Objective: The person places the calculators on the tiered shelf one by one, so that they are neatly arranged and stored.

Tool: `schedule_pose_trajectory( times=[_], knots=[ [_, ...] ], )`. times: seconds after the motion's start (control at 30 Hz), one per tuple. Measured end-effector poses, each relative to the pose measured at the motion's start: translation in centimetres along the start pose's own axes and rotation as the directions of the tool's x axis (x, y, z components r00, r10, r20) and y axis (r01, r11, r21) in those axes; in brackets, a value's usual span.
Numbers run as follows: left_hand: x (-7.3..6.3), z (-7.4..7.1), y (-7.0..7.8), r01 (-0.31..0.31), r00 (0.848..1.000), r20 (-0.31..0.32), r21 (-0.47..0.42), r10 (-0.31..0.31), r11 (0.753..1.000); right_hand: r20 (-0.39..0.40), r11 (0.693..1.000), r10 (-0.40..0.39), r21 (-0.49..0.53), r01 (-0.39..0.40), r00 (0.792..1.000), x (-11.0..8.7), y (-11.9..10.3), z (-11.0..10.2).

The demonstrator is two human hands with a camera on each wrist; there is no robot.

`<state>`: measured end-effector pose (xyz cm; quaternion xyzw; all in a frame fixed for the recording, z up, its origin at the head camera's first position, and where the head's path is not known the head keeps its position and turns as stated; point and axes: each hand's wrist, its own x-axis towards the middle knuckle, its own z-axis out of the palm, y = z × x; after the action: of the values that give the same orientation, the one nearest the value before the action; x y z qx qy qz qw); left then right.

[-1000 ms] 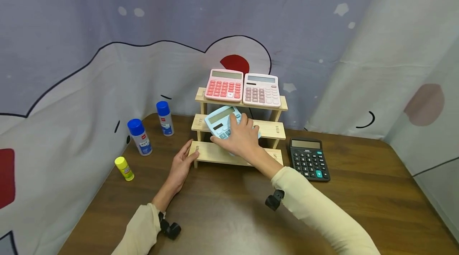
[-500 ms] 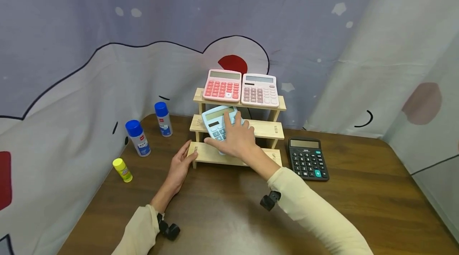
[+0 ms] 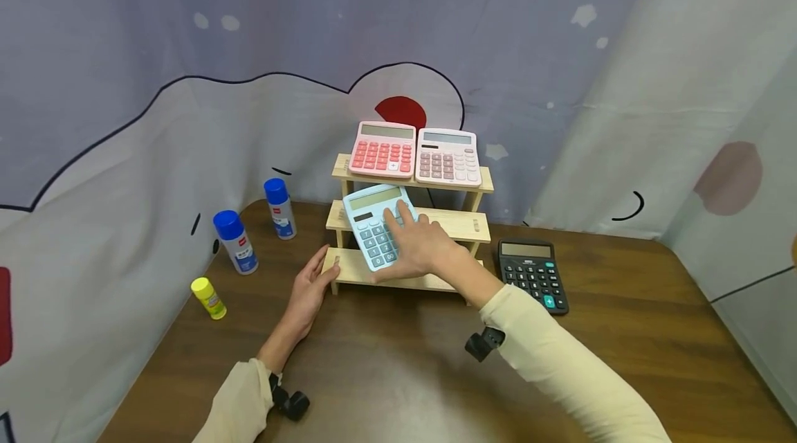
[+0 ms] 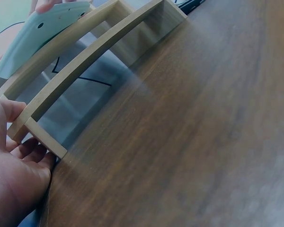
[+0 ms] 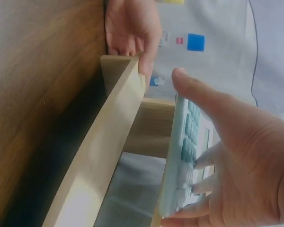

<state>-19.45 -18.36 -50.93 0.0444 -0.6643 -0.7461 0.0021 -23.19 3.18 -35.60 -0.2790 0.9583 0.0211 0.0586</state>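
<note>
1. Step in hand, as I judge it: settling the blue calculator (image 3: 371, 219) onto the middle tier (image 3: 461, 223) of the wooden stand (image 3: 339, 167).
2. Blue calculator: on the left part of that tier, face up, screen toward the back. Sits askew, its lower corner jutting past the front edge, above the lowest tier. Contact with the lowest tier: cannot tell.
3. Right hand (image 3: 418, 246): fingers spread over the calculator's keys and right side, thumb along its lower edge. No firm grip shows; reads as a guiding touch.
4. Left hand (image 3: 308, 296): grasping the left end of the lowest tier, thumb on top, other fingers at the end and below. Probably bracing the stand.
5. Top tier: pink calculator (image 3: 382, 149) and white calculator (image 3: 448, 156), side by side, fairly square.
6. Black calculator (image 3: 533, 277) lies on the tabletop (image 3: 386, 367), just right of the stand.
7. Next move seems to call for turning the blue calculator square to the tier and easing it back before letting go. Left hand best kept on the stand; a hard push could shift it.
</note>
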Motion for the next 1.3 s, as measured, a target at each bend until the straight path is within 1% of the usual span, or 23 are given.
schedule_pose_trajectory(
  times=[0.07,0.13,0.23,0.3,0.4,0.5,0.6,0.63,0.8,0.87,0.97,1.0,1.13,1.3],
  knots=[
    [-0.1,0.0,-0.1,0.002,1.000,-0.004,-0.003,-0.002,1.000,-0.007,1.000,-0.020,-0.003,0.020,1.000,-0.1,0.2,0.0],
    [-0.2,0.1,0.0,0.004,1.000,-0.005,-0.007,-0.004,1.000,-0.035,0.999,-0.040,-0.014,0.039,0.999,-0.2,0.5,0.2],
    [-0.2,0.2,0.0,0.008,1.000,-0.003,-0.011,-0.008,1.000,-0.119,0.997,-0.075,-0.031,0.071,0.990,-0.2,0.9,0.9],
    [-0.1,0.2,0.1,0.005,1.000,-0.002,-0.008,-0.005,1.000,-0.179,0.995,-0.097,-0.036,0.092,0.979,-0.1,1.2,1.5],
    [0.0,0.1,0.1,0.002,1.000,-0.009,0.000,-0.002,1.000,-0.262,0.992,-0.124,-0.021,0.123,0.957,0.2,1.6,2.6],
    [0.0,0.2,0.2,0.004,1.000,-0.012,0.008,-0.004,1.000,-0.305,0.990,-0.131,0.011,0.141,0.943,0.5,2.0,3.8],
    [0.0,0.3,0.3,0.004,1.000,-0.006,0.001,-0.004,1.000,-0.353,0.985,-0.145,0.039,0.170,0.924,0.7,2.5,5.0],
    [0.0,0.3,0.3,-0.002,1.000,-0.002,-0.001,0.002,1.000,-0.373,0.981,-0.156,0.045,0.186,0.915,0.7,2.7,5.2],
    [0.1,0.3,0.2,-0.017,1.000,0.003,-0.015,0.017,1.000,-0.440,0.967,-0.215,0.026,0.252,0.872,0.8,3.1,6.2],
    [0.1,0.2,0.2,-0.009,1.000,-0.004,-0.013,0.009,1.000,-0.453,0.964,-0.229,0.019,0.266,0.861,0.8,3.0,6.3],
    [0.1,0.1,0.1,-0.003,1.000,-0.011,-0.003,0.003,1.000,-0.465,0.964,-0.227,0.017,0.265,0.856,0.9,2.7,6.5],
    [0.0,0.1,0.1,-0.002,1.000,-0.013,-0.001,0.002,1.000,-0.463,0.966,-0.220,0.017,0.257,0.858,0.9,2.6,6.6],
    [0.0,0.0,0.1,-0.003,1.000,-0.020,0.003,0.003,1.000,-0.463,0.977,-0.181,0.012,0.211,0.867,1.0,1.9,6.7],
    [-0.1,0.1,0.0,-0.016,1.000,-0.022,0.000,0.016,1.000,-0.485,0.987,-0.146,-0.010,0.161,0.863,1.0,0.7,6.8]
  ],
)
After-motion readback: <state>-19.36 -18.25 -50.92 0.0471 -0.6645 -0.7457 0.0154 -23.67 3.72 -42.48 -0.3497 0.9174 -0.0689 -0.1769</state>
